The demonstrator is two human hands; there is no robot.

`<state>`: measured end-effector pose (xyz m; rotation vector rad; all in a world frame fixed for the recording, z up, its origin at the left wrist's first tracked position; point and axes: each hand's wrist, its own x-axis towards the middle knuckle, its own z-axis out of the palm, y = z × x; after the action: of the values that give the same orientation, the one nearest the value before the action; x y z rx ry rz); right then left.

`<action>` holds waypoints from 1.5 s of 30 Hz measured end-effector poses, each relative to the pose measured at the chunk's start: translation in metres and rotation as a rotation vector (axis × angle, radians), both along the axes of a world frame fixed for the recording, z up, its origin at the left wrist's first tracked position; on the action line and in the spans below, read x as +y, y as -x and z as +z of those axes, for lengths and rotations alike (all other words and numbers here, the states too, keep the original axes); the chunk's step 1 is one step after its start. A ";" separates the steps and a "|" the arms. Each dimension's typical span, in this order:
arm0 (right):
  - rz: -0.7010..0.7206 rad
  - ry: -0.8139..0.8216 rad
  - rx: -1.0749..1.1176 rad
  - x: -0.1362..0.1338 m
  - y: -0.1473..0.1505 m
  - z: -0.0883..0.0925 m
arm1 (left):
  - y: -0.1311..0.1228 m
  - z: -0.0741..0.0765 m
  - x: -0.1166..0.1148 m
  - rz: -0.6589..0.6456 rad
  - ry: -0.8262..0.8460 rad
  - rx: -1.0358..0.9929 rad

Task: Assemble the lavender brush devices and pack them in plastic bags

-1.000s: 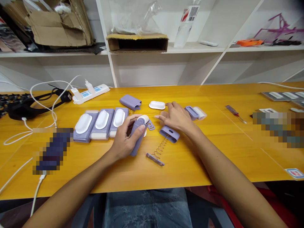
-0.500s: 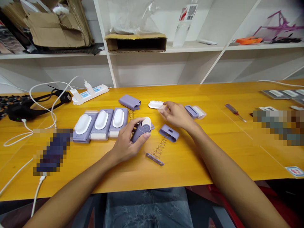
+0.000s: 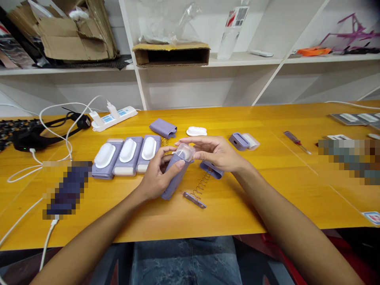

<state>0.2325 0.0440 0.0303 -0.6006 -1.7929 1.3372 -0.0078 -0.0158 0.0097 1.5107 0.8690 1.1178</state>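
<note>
The left hand point(image 3: 156, 176) is closed around a long lavender plastic housing point(image 3: 174, 182), fingers wrapped round the body and thumb lying along its upper part. The housing sits just above the yellow wooden tabletop point(image 3: 225, 219), with its long axis tilted: lower end toward the person, upper end up and to the right. A clear plastic cap point(image 3: 184, 152) covers that upper end. The right hand point(image 3: 218, 152) is half open and arched over the cap, fingers reaching across it. It may be touching the cap, but whether it has a grip can't be told from this view.

Handling: the housing looks light, stiff and smooth, so possibly a bit slippery; the body is the safest place to hold. The thin cap looks more fragile, so a gentle hold suits it.

Nearby, left: three lavender-and-white oval units point(image 3: 127, 155) in a row. Behind: a lavender plastic sleeve point(image 3: 163, 128) and a white ribbed oval piece point(image 3: 196, 131). Right: a small lavender shell point(image 3: 238, 141) beside a white part. Under the right wrist is a lavender plastic shell point(image 3: 211, 170), with a coiled steel spring point(image 3: 202, 185) and a flat grey metal strip point(image 3: 194, 200) in front of it.
</note>
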 end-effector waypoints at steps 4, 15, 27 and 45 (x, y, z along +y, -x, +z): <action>0.020 0.014 0.046 0.000 0.005 -0.004 | 0.000 0.001 0.000 0.012 0.041 -0.019; 0.054 0.004 0.059 0.000 0.011 -0.011 | 0.004 0.002 0.001 0.027 0.021 0.000; -0.018 -0.070 0.068 -0.007 0.026 -0.021 | 0.005 0.004 0.003 0.069 -0.157 -0.010; 0.426 -0.235 -0.626 -0.007 -0.018 0.014 | 0.007 0.006 0.017 0.213 0.137 -0.231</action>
<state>0.2505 0.0367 0.0445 -0.5633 -2.6648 1.2557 -0.0144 0.0015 0.0160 1.1707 0.9406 1.3300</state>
